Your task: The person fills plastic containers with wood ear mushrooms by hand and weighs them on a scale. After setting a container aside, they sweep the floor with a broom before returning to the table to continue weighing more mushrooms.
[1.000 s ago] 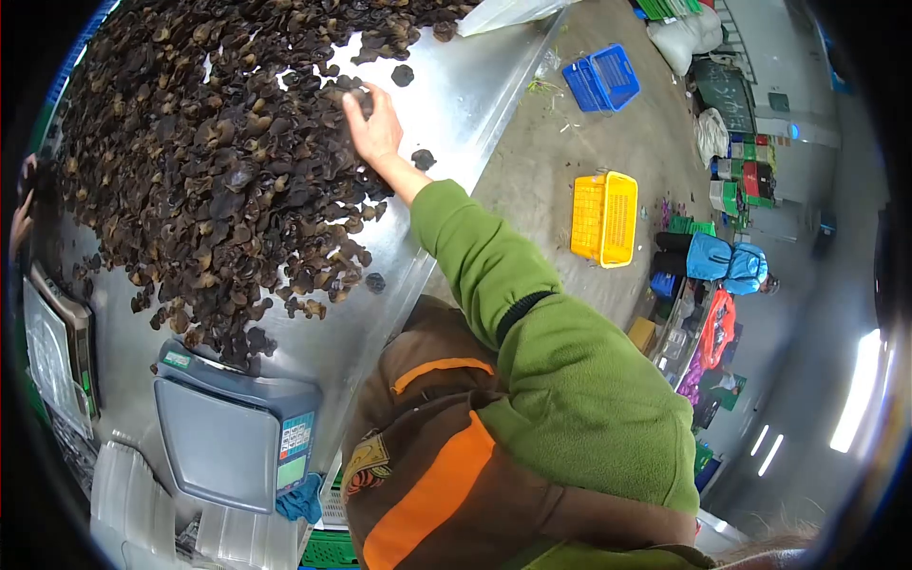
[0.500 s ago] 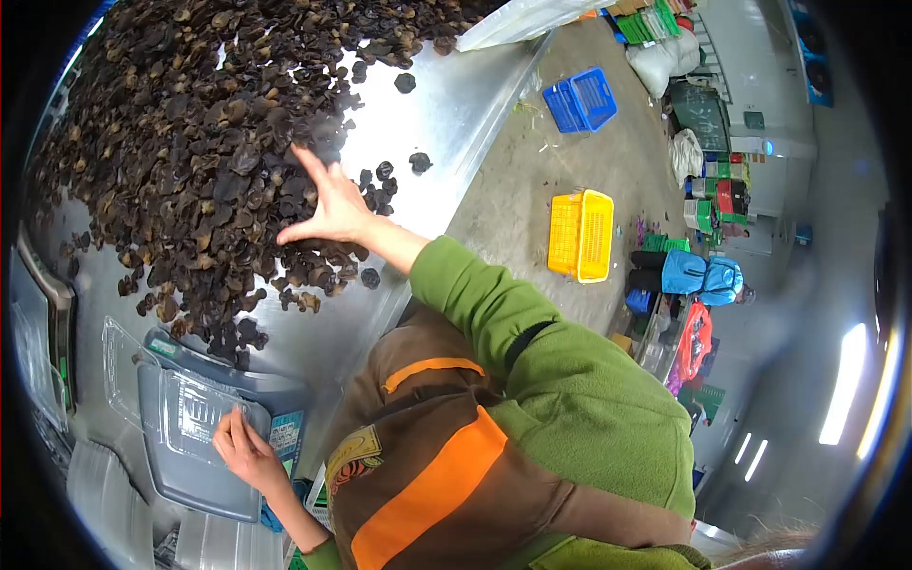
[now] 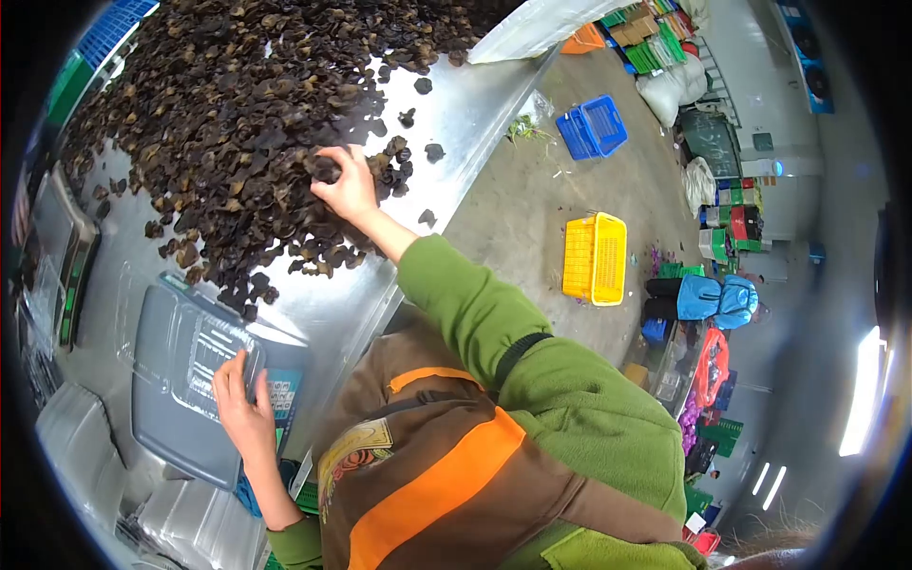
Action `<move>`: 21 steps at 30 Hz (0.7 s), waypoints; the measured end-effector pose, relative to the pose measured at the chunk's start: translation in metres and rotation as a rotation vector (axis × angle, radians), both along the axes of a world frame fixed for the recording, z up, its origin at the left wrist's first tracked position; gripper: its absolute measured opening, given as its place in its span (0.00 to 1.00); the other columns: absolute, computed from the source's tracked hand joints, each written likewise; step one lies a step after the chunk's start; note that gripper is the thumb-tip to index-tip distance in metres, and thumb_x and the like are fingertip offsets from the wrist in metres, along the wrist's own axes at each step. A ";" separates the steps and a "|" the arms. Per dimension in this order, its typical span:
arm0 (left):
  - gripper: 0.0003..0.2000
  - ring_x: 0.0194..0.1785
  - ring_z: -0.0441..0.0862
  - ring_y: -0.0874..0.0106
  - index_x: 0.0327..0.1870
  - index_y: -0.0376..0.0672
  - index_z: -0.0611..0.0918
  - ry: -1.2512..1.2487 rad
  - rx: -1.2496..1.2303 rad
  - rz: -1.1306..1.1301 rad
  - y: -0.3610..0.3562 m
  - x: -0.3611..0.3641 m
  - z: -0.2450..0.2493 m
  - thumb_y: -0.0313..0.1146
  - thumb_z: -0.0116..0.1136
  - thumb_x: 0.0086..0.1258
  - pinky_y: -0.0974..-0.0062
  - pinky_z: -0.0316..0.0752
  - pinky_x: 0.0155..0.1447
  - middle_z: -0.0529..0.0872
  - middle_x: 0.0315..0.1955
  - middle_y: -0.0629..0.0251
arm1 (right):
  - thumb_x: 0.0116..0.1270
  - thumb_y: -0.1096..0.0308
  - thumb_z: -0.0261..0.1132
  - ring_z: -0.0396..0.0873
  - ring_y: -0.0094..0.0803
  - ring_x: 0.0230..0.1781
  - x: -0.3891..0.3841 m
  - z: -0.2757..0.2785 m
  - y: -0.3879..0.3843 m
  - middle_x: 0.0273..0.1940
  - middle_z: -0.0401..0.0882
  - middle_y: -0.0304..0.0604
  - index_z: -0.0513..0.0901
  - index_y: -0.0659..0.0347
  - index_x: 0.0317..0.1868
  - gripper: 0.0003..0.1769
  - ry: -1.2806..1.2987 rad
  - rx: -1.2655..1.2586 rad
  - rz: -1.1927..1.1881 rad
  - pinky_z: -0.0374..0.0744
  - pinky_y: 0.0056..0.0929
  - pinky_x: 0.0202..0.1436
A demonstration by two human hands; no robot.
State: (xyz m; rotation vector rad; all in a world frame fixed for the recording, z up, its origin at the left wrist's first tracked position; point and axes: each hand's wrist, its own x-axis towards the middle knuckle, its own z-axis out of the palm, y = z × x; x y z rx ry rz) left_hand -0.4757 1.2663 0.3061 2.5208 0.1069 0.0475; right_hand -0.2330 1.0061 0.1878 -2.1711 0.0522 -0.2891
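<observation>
Dark brown wood ear mushrooms (image 3: 237,142) lie in a large heap on a metal table (image 3: 456,133). My right hand (image 3: 350,185) is at the heap's near edge, fingers and thumb closed around a few of them; the exact amount is hidden. A clear plastic box (image 3: 204,351), its lid folded back, rests on a grey digital scale (image 3: 176,437). My left hand (image 3: 242,404) is over the box's near edge, thumb apart from the bent fingers. The fingertips seem to touch the box, though contact is hard to make out.
Stacked clear boxes (image 3: 81,437) stand beside the scale, with another device (image 3: 71,266) farther left. On the floor are a yellow basket (image 3: 595,258) and a blue crate (image 3: 591,128). A person in a blue jacket (image 3: 717,299) stands beyond them.
My right hand has gone from spread fingers to closed around some mushrooms. My left thumb has moved away from the fingers. The whole view has shifted slightly.
</observation>
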 end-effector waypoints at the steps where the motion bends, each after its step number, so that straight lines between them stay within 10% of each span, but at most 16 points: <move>1: 0.22 0.52 0.76 0.54 0.58 0.38 0.78 -0.036 0.009 -0.015 0.002 -0.003 0.006 0.24 0.66 0.61 0.61 0.71 0.58 0.79 0.48 0.54 | 0.44 0.66 0.74 0.75 0.53 0.56 -0.006 0.003 0.001 0.55 0.72 0.54 0.82 0.51 0.48 0.26 -0.038 -0.025 -0.003 0.76 0.40 0.59; 11: 0.62 0.71 0.62 0.49 0.76 0.39 0.56 -0.256 0.037 0.185 0.043 -0.036 0.015 0.45 0.84 0.36 0.55 0.58 0.73 0.63 0.70 0.48 | 0.38 0.73 0.77 0.77 0.50 0.56 -0.081 0.098 0.077 0.57 0.72 0.51 0.85 0.49 0.43 0.25 -0.347 -0.026 0.413 0.81 0.41 0.54; 21: 0.67 0.72 0.62 0.48 0.76 0.41 0.50 -0.440 -0.216 0.198 0.061 -0.011 -0.007 0.45 0.85 0.33 0.54 0.60 0.73 0.60 0.71 0.48 | 0.42 0.64 0.77 0.80 0.49 0.51 -0.145 0.130 0.198 0.59 0.69 0.51 0.82 0.49 0.51 0.30 -0.211 -0.014 1.018 0.82 0.40 0.50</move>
